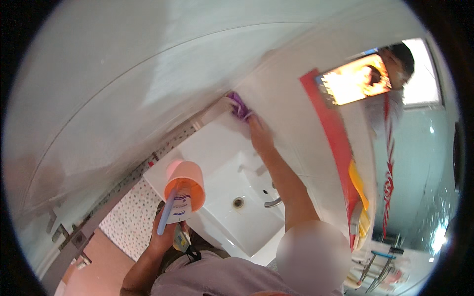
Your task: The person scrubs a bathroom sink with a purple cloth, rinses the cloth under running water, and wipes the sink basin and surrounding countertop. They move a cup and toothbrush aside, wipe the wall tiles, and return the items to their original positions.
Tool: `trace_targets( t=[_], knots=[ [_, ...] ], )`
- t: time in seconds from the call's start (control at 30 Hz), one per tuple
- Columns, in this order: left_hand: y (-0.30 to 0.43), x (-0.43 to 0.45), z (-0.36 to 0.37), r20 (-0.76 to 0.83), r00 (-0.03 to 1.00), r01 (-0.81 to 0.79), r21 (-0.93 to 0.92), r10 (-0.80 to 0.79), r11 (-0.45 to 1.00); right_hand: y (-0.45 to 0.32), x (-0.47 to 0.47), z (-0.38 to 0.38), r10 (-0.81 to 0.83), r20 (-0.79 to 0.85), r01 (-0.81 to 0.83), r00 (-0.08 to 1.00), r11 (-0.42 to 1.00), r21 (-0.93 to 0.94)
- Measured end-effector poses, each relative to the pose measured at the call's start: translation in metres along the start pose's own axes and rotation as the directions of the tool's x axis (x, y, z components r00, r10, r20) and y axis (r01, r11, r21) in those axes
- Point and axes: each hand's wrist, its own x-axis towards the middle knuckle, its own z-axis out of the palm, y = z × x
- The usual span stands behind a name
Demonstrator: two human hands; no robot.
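Observation:
A purple cloth [239, 107] is gripped in my right hand [260, 135], which presses it to the far corner of the white washbasin [207, 148], where the basin's flat ledge meets the walls. Near the basin's left edge, my left hand [164, 229] is beneath an orange plastic cup [192, 172] that tilts towards me. Inside the cup stand a white tube [181, 203] bearing writing and a light blue handle [166, 214], perhaps a toothbrush's. A bottle or packet [181, 238] also shows beside the left hand; whether the hand holds it, I cannot tell.
A metal tap [273, 202] and the drain [238, 202] lie below my right forearm. On the right wall are a mirror [411, 148], a red strip [329, 122], a lit screen [357, 79] and yellow items [358, 185]. A door latch [74, 238] is at the lower left.

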Motion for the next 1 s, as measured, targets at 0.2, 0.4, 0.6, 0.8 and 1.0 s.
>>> trace_targets(
  t=[0.2,0.4,0.6,0.8,1.0],
  knots=[
    [0.006,-0.006,0.007,0.052,0.995,0.092,-0.093,-0.088,0.991,0.019,-0.117,-0.01,-0.1,0.258,0.057,0.961,0.983,0.172],
    [0.016,-0.007,0.009,0.097,0.984,0.157,-0.066,-0.15,0.985,0.06,-0.222,-0.061,0.416,0.32,-0.518,0.851,0.764,0.385],
    [0.025,0.0,0.014,0.044,0.985,0.168,-0.035,-0.166,0.985,0.064,-0.178,-0.057,0.56,0.146,-0.577,0.815,0.768,0.278],
    [0.041,0.006,0.019,0.01,0.989,0.147,0.009,-0.147,0.989,0.066,-0.003,-0.066,0.65,-0.032,-0.462,0.76,0.573,0.677],
    [0.057,-0.006,0.019,0.0,0.998,0.057,0.004,-0.057,0.998,0.089,0.119,-0.12,0.659,-0.167,-0.511,0.734,0.697,0.503]
  ],
)
